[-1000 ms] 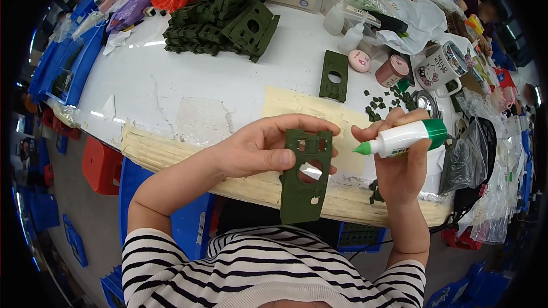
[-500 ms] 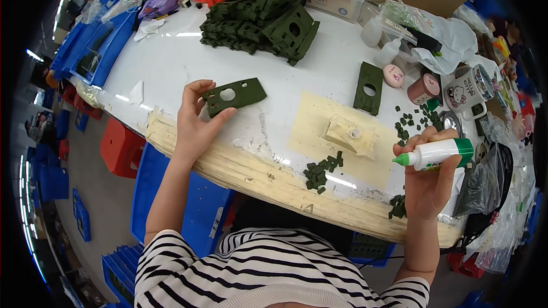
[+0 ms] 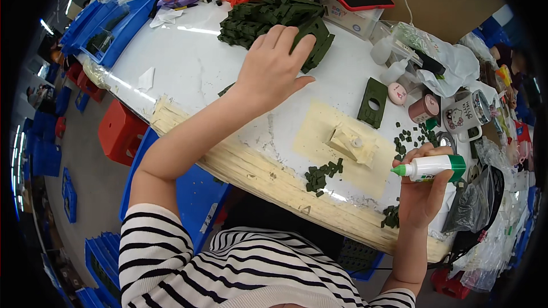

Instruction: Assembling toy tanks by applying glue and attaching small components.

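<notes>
Gripping white-and-green bottle in right hand, green nozzle pointing left, held over right side of worktop. Left hand is at the pile of dark green parts toward the back, fingers bent over the near edge; can't tell if it's grasping one. Single green plate lies beside pink round case.

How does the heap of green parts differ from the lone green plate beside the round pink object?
The heap is many parts piled up; the lone plate is a single piece lying flat. The left hand is over the heap's near side; no hand is on the lone plate. Both are dark green and on the white tabletop.
</notes>
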`<state>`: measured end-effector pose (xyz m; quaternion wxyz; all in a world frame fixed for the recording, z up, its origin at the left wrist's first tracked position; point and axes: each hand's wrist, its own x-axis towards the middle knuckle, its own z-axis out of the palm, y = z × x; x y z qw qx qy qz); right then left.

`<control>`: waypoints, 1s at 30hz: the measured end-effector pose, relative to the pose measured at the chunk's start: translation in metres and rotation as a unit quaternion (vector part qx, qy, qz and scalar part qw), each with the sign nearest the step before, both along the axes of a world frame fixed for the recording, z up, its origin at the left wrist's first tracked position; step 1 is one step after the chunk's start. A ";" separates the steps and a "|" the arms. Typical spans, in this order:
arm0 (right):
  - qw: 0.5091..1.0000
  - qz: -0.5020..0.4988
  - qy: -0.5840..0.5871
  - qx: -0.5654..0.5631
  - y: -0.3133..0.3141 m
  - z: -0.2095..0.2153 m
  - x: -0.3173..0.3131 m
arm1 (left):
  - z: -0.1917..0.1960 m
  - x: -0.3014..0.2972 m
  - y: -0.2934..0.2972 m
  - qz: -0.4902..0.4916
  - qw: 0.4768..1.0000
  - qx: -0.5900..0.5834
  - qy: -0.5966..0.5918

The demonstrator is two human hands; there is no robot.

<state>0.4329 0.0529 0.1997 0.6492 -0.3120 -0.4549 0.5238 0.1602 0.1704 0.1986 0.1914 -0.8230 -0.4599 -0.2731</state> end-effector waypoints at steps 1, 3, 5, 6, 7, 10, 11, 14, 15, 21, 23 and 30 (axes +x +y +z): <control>1.000 0.002 0.003 0.000 0.000 -0.001 0.001 | -0.002 0.006 0.009 0.011 0.999 0.004 0.039; 1.000 0.007 0.008 0.001 0.001 0.000 0.003 | -0.007 0.010 0.024 0.030 0.995 -0.015 0.093; 1.000 0.012 0.005 0.009 0.001 -0.001 0.006 | -0.010 0.010 0.032 0.049 0.989 -0.026 0.137; 1.000 0.016 0.006 0.014 0.001 0.000 0.006 | -0.010 0.010 0.034 0.041 0.992 -0.019 0.115; 1.000 0.020 0.008 0.018 0.001 0.000 0.006 | -0.010 0.010 0.035 0.033 0.995 -0.014 0.094; 1.000 0.020 -0.012 0.016 0.000 0.003 0.004 | -0.004 0.013 0.034 -0.014 0.999 0.029 0.019; 1.000 0.018 -0.012 0.020 0.000 0.002 0.005 | 0.000 0.014 0.033 -0.035 0.998 0.049 -0.008; 0.999 0.006 -0.003 0.031 0.003 0.000 0.010 | 0.013 0.023 0.024 -0.140 0.984 0.070 -0.091; 0.999 -0.001 0.008 0.032 0.003 0.000 0.012 | 0.017 0.026 0.018 -0.179 0.974 0.073 -0.117; 0.990 -0.084 -0.018 0.110 0.014 0.008 0.027 | 0.016 0.053 -0.023 -0.421 0.834 -0.214 -0.287; 0.991 -0.104 0.017 0.077 0.015 0.009 0.025 | 0.012 0.056 -0.030 -0.450 0.814 -0.240 -0.279; 0.997 -0.074 0.010 0.028 0.012 0.008 0.020 | -0.006 0.049 -0.037 -0.471 0.807 -0.254 -0.250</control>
